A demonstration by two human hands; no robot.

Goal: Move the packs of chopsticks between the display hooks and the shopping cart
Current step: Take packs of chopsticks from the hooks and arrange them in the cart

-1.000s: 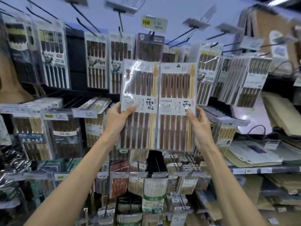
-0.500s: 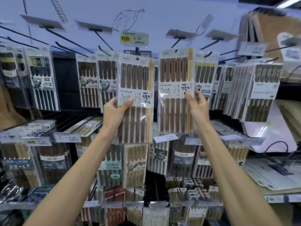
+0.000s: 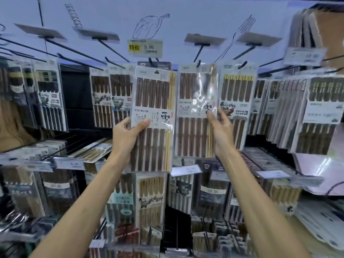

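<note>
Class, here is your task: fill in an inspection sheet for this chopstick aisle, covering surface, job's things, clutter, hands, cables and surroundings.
Surface: pale blue display wall with black wire hooks; no table seen.
Job's things: two clear plastic packs of brown wooden chopsticks; left pack held just below a hook, right pack with its top at a hook, threading unclear. Shopping cart not seen.
Clutter: many other hanging chopstick packs around and below.
Hands: left hand grips the left pack; right hand pinches the right pack's edge.
Cables: one black cable, far right.
Surroundings: yellow price tag reading 9.90; shop shelves.
</note>
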